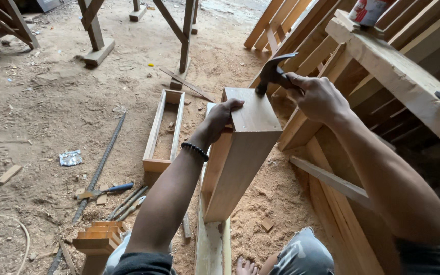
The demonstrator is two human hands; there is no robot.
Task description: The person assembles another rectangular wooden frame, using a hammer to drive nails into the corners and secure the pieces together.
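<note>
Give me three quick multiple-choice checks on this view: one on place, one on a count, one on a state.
1. Where is the hammer head?
A. at the far top corner of the upright wooden box
B. on the floor
C. on the bench

2. How many open wooden boxes show?
A. one
B. two
C. four

3. The left hand is:
A. free
B. gripping the box's top edge
C. holding a chisel

Answers: 1 A, the right hand holds it there. 2 B, another box lies on the sawdust. 3 B, fingers curl over the edge.

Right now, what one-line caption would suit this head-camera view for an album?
Left hand steadies an upright wooden box frame while the right hand holds a claw hammer at its top edge, sawdust floor around.
</note>
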